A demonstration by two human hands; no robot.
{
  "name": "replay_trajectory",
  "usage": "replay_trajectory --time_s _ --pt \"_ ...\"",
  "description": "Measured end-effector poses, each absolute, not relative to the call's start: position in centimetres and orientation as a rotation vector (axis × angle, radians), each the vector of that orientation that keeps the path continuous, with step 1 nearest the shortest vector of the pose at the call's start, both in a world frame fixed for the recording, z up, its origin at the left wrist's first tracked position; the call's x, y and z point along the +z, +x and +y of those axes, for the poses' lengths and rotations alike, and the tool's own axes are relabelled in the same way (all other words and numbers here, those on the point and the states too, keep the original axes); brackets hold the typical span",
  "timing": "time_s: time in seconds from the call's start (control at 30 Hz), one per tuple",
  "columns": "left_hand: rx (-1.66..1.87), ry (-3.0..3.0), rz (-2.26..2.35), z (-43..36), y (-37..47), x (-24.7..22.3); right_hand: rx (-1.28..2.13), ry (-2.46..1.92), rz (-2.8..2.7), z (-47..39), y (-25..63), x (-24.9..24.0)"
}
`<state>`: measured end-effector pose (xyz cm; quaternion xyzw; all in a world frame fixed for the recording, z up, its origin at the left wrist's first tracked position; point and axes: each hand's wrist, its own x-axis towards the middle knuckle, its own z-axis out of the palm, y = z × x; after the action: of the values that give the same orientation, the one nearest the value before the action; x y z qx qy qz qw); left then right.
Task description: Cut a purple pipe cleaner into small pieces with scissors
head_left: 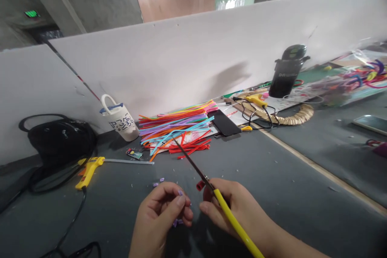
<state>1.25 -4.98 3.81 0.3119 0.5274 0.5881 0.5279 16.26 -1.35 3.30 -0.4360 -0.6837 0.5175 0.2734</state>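
Observation:
My left hand (pixel 165 213) is closed in a pinch, with a small purple piece (pixel 180 192) between thumb and forefinger. In my right hand (pixel 238 205) is a pair of scissors (pixel 231 219) with a yellow handle; their long dark blade points up and left, over the table. A small dark red roll (pixel 200 186) shows by the right fingertips, and whether they grip it too I cannot tell. Loose purple bits (pixel 162 179) lie just beyond my left hand, and more show below its fingers. Farther back lies a stack of coloured pipe cleaners (pixel 178 127), with cut red ones (pixel 193 147) in front.
A yellow glue gun (pixel 90 171) with a glue stick and cable lies left, near a black bag (pixel 60 139) and a white cup (pixel 122 123). Behind are a dark phone (pixel 225 123), another yellow glue gun (pixel 256 100) and a black bottle (pixel 286 74). A white partition (pixel 187 60) borders the table.

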Motion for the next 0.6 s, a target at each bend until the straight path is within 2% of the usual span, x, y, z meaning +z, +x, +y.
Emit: replay_trajectory --time_s 0.17,0.4,0.5,0.6 --pt "1.299 0.904 1.418 -5.4 1.8 2.8 1.470 -1.141 -1.708 -1.4 16.1 3.5" --pt "1.162 1.483 1.637 -6.0 2.2 2.2 1.421 -1.182 -1.731 -1.6 15.8 2.9" --pt "1.158 1.444 1.611 -5.9 2.2 2.2 1.382 -1.165 -1.769 -1.6 15.9 2.8" --pt "1.153 1.129 1.484 -5.5 2.2 2.3 1.362 -1.134 -1.821 -1.3 16.2 2.8"
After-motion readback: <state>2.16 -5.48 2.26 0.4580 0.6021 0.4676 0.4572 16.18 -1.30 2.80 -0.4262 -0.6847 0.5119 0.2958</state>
